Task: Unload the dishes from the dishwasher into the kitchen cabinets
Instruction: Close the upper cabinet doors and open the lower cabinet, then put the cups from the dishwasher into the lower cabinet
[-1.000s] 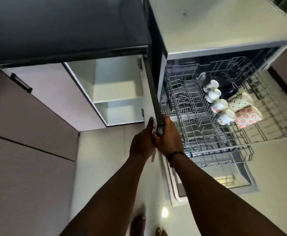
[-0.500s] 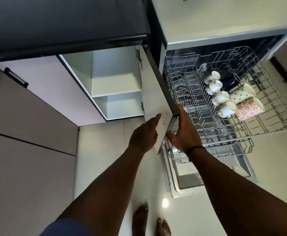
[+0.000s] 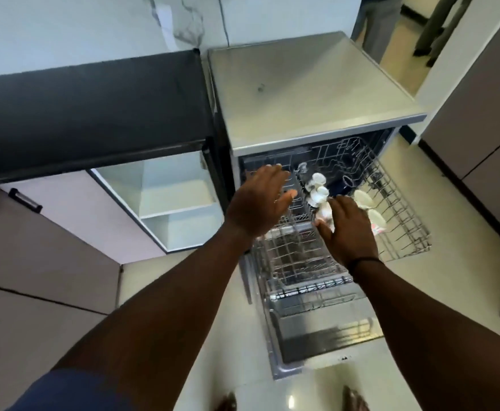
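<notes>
While your left hand (image 3: 259,200) hovers spread over the upper rack (image 3: 402,226), your right hand (image 3: 346,229) reaches the white cups (image 3: 319,194) at center frame; whether it grips 1 is unclear. Next, lift cups toward the open cabinet (image 3: 171,203), center left.

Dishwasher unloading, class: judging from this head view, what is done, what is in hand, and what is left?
Done: the dishwasher door is down, the upper rack pulled out, and the cabinet stands open. In hand: both hands reach over the rack, the left hand open, the right hand at a white cup; a grip is unclear. Left: every visible cup, since the cabinet shelves show no dishes.
</notes>
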